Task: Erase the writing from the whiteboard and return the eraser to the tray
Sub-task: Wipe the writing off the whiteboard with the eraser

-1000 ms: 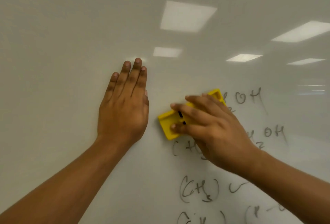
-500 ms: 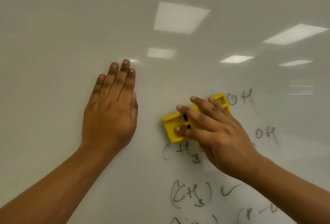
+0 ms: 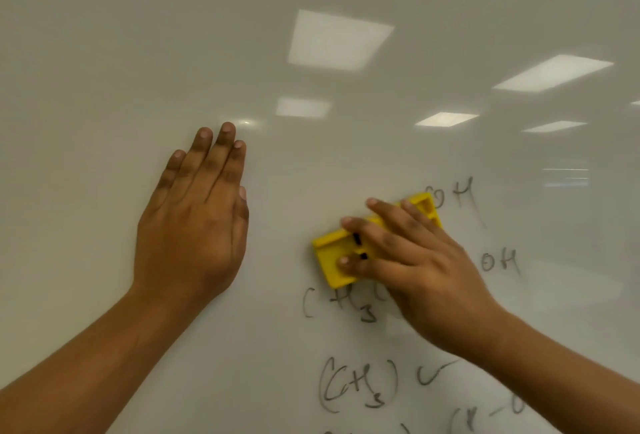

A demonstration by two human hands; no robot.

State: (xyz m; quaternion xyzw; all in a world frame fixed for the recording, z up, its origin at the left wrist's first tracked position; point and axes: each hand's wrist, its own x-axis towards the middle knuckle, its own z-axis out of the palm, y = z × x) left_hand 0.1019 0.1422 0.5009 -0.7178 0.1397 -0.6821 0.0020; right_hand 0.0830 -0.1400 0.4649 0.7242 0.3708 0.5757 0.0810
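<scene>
Yellow eraser (image 3: pixel 332 257) tilted, flat on whiteboard (image 3: pixel 104 53), right hand (image 3: pixel 422 271) pressing.

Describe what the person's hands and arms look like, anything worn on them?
Both forearms are bare as far as the picture shows, with no sleeves in view. The left hand and the right hand wear no gloves, and no rings, watch or bracelets are visible on the fingers or wrists. The fingernails are short and unpainted. No markings or bandages show on either arm.
</scene>
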